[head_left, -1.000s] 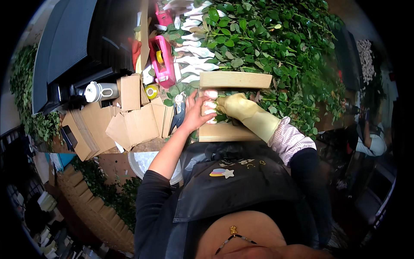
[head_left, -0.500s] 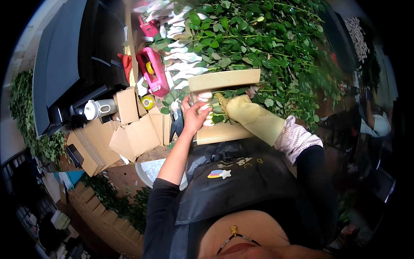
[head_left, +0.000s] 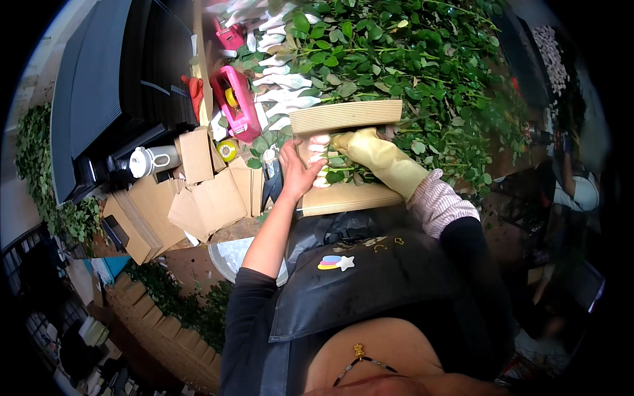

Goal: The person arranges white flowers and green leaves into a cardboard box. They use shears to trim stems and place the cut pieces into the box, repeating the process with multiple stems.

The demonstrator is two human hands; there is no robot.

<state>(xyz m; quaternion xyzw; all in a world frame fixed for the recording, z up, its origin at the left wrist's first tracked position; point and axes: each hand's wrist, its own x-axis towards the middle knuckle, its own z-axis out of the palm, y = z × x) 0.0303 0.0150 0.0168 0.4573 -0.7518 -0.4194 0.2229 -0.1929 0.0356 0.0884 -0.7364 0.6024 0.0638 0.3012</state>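
Note:
A row of pale pink-and-white flower heads, looking like roses, (head_left: 319,146) lies across a sheet of corrugated cardboard (head_left: 350,200), their leafy stems running right. My left hand (head_left: 298,170) is bare, its fingers apart along the cardboard's left side and its thumb reaching against the flower heads. In a long yellow rubber glove, my right hand (head_left: 362,146) comes in from the right. Its fingertips are drawn together just beside the upper flower heads, over the stems; what they hold is hidden. The cardboard's far flap (head_left: 347,115) stands raised behind both hands.
Leafy stems (head_left: 403,66) cover the far table, with white-wrapped blooms (head_left: 287,80) at their left ends. Left lie a pink tape dispenser (head_left: 236,104), yellow tape roll (head_left: 227,150), black-handled scissors (head_left: 271,181), cardboard pieces (head_left: 208,204) and a white-lidded cup (head_left: 153,162). Dark stacked sheets (head_left: 99,86) stand farther left.
My gloved right hand has shifted slightly up and left, nearer the upper flower heads. My left thumb has moved a little, and its fingers stay by the cardboard's left side.

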